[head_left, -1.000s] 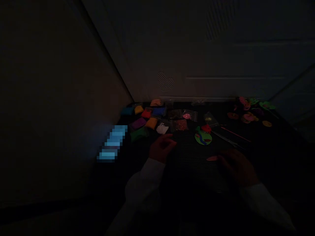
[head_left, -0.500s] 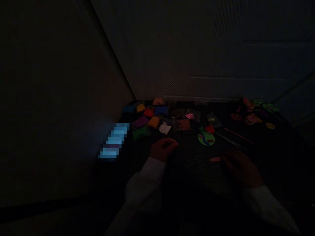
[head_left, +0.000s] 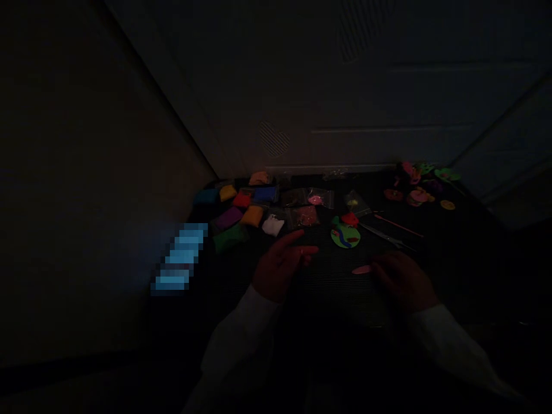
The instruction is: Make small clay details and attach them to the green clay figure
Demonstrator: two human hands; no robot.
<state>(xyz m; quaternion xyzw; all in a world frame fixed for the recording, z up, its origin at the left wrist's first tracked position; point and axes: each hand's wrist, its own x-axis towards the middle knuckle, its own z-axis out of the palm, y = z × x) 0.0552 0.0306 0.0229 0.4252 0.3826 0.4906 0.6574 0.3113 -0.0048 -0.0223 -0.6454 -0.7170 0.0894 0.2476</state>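
Observation:
My left hand [head_left: 278,267] is held over the dark table, its thumb and forefinger stretched apart; a tiny pale spot shows near the fingers, too small to name. In my right hand [head_left: 404,280] is a pink modelling tool [head_left: 361,269], its flat pointed blade facing left and its other end hidden by the fingers. Between and beyond the hands lies a round green clay piece [head_left: 345,234] with blue and red parts on it and a red lump [head_left: 349,218] at its top edge. A white clay packet [head_left: 273,224] is just past my left hand.
Several coloured clay packets, among them a green one [head_left: 230,237] and an orange one [head_left: 252,215], lie at the back left. Scissors [head_left: 386,234] and a thin pink stick [head_left: 399,225] rest right of the green piece. Colourful clay shapes [head_left: 418,196] sit at the back right.
The view has swung to the right, so things appear farther left. My left hand's pinched fingers have spread apart. My right hand keeps hold of the pink modelling tool.

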